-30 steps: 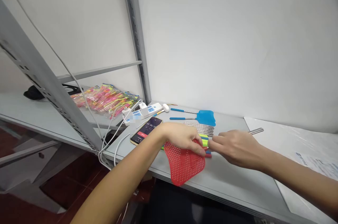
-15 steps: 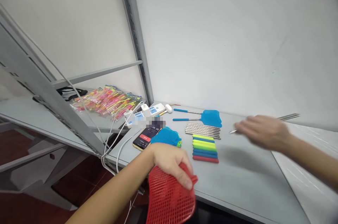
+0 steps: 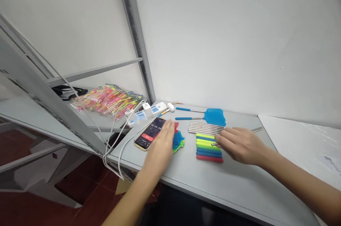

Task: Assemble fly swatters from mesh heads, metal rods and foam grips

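My left hand lies with fingers stretched out over a stack of fly swatter heads, partly covering it. A red swatter head peeks out beyond the fingers, and blue swatter heads with a green edge show beside them. My right hand is closed around a thin metal rod, held slanted above the right ends of a row of coloured handle grips in yellow, green, blue and red. Behind these lie several metal rods side by side. Two blue fly swatters rest near the wall.
A phone with a running timer lies left of my left hand. Power strips with white cables stand by the metal post. Bagged colourful items lie on the left shelf. White sheeting covers the right side.
My left hand has carried the red swatter head from the table's front edge onto the stack and flattened over it. My right hand has moved left and nearer with the metal rod.
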{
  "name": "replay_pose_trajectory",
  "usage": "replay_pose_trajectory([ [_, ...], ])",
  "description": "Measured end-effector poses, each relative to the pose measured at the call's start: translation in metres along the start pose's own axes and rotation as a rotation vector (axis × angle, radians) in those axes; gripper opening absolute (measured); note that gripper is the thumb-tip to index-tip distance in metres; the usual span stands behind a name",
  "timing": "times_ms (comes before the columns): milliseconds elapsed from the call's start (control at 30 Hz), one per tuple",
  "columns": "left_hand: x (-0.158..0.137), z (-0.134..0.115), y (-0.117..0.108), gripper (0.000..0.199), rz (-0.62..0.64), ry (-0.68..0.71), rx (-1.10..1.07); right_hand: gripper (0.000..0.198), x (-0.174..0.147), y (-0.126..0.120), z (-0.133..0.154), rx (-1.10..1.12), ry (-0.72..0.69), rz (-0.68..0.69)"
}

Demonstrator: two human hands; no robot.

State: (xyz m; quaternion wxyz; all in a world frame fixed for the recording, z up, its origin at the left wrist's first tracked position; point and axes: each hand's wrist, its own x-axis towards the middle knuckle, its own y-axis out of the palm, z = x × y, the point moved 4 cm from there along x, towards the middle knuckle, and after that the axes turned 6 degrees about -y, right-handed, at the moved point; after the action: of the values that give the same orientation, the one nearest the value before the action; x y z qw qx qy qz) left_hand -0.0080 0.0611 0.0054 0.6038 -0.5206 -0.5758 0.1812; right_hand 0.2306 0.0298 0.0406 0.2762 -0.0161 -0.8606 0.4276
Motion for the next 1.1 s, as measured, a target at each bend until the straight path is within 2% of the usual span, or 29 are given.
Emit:
replay_pose_trajectory([
  [100, -0.013, -0.007, 0.039, 0.061, 0.092, -0.040, 0.122, 0.017, -0.008, 0.022, -0.003, 0.032, 0.043, 0.016],
  [200, -0.016, -0.013, 0.052, 0.050, 0.138, -0.094, 0.198, 0.015, -0.016, 0.041, -0.001, 0.061, 0.063, 0.020],
  [267, -0.013, -0.014, 0.053, 0.042, 0.156, -0.118, 0.201, 0.013, -0.021, 0.048, 0.001, 0.081, 0.076, 0.014],
  [500, 0.000, -0.001, 0.048, 0.049, 0.269, -0.034, 0.069, 0.005, -0.032, 0.061, 0.005, 0.144, 0.095, -0.018],
  [633, 0.003, 0.004, 0.050, 0.053, 0.282, -0.024, 0.018, 0.007, -0.034, 0.058, 0.005, 0.173, 0.105, -0.042],
  [767, 0.008, -0.002, 0.059, 0.053, 0.260, -0.043, 0.003, 0.008, -0.035, 0.051, 0.001, 0.156, 0.138, -0.062],
  [900, 0.017, -0.008, 0.061, 0.060, 0.283, 0.003, -0.057, 0.009, -0.039, 0.048, -0.008, 0.133, 0.181, -0.083],
  [967, 0.022, -0.007, 0.059, 0.063, 0.298, 0.028, -0.087, 0.003, -0.042, 0.049, -0.012, 0.118, 0.213, -0.088],
  [1100, 0.031, -0.001, 0.052, 0.059, 0.305, 0.072, -0.127, 0.033, -0.046, 0.050, -0.018, 0.106, 0.331, -0.149],
])
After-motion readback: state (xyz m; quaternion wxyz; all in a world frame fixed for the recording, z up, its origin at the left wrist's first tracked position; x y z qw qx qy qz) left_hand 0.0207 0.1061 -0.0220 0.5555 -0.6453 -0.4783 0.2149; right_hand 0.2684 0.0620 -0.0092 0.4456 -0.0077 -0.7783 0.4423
